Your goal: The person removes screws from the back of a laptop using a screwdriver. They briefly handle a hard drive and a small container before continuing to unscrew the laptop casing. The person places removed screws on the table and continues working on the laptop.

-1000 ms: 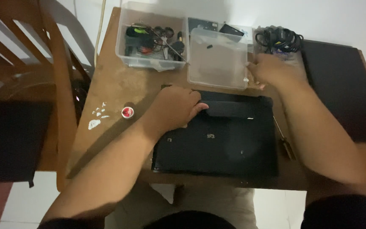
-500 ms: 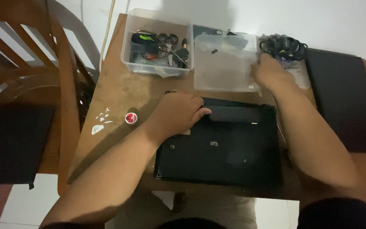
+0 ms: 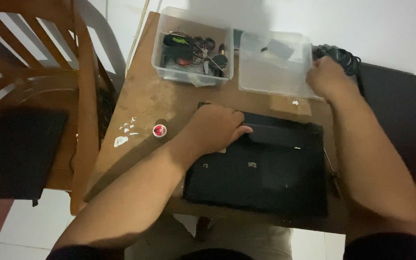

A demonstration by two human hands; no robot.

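A black laptop (image 3: 266, 178) lies bottom side up on the brown wooden table (image 3: 145, 101). My left hand (image 3: 217, 127) rests on its upper left corner, fingers curled and pressing down. My right hand (image 3: 326, 77) is further back, its fingers gripping the right edge of a clear plastic container (image 3: 273, 67) that holds a few small dark parts. A second clear container (image 3: 191, 48), full of tools and cables, stands to its left.
A small red and white cap (image 3: 159, 130) and white scraps (image 3: 123, 135) lie on the table's left part. A wooden chair (image 3: 39, 96) stands at the left. A black flat thing (image 3: 400, 115) and a bundle of black cables (image 3: 340, 55) are at the right.
My right hand has stayed on the clear container's right edge while the view shifted. My left hand stays on the laptop.
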